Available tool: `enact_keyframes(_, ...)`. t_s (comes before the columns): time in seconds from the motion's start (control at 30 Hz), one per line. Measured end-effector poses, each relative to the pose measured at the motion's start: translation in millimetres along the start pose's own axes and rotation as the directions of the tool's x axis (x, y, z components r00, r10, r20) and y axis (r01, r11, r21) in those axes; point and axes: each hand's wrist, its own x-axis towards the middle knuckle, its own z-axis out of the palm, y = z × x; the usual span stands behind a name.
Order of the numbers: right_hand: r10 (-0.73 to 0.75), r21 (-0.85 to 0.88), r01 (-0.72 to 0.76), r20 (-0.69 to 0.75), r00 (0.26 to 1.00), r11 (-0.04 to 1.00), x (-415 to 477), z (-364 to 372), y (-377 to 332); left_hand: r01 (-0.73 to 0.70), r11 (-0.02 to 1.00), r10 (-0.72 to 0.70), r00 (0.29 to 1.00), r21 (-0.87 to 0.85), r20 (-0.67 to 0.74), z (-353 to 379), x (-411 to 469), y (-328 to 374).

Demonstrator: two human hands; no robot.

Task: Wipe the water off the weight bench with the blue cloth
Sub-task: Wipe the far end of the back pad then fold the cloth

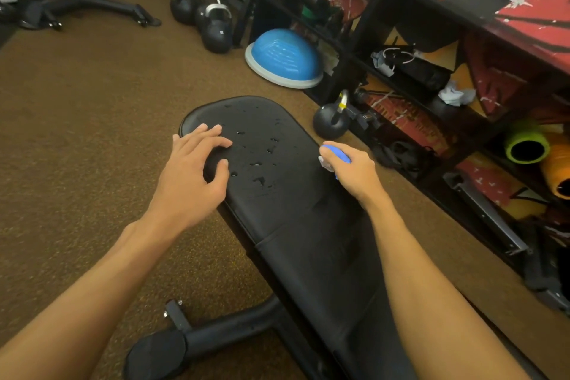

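Head view is showing brown floor [92, 117] running under the black padded desk [308, 225]. Left hand [191, 176] is reaching over its far end, fingers [212, 142] spread wide, holding nothing. Right hand [351, 170] is gripping a small blue item [337, 153] at the desk's right edge; whether it is the cloth, I cannot tell. Water droplets [259, 179] are beading between the hands.

Our two bare arms and hands, uncovered as far as the view reaches.

We see our left hand [188, 176] and right hand [351, 171] as bare, long-fingered hands, each on a lean, smooth forearm. The left forearm [92, 281] and the right forearm [431, 287] are unclothed all the way to the lower edge of the view. The nails [226, 142] on the left fingers look short, and the knuckles [359, 160] of the right hand stand up as low ridges. Whether a sleeve sits higher up, we cannot tell.
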Motion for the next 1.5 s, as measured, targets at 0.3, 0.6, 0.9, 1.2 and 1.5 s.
enact_keyframes(0.3,0.065,-0.010,-0.065,0.015,0.998,0.998,3,-10,15,-0.010,1.000,0.010,1.000,-0.005,-0.002,1,1,-2)
enact_keyframes(0.6,-0.034,-0.011,0.035,0.116,0.993,0.999,23,-1,0,-0.018,1.000,0.018,1.000,-0.001,0.010,0,2,-3)
enact_keyframes(0.9,-0.030,-0.066,0.037,0.109,0.994,0.997,60,22,-20,-0.032,0.999,0.032,0.999,-0.020,0.012,-1,2,-6)
enact_keyframes(1.2,0.055,0.019,-0.060,0.198,0.979,0.998,26,-16,14,-0.035,0.999,0.036,0.999,-0.018,0.017,-2,2,-6)
enact_keyframes(1.5,0.014,0.035,-0.022,0.199,0.980,0.999,52,7,-8,-0.041,0.999,0.041,0.999,-0.015,0.028,-1,3,-9)
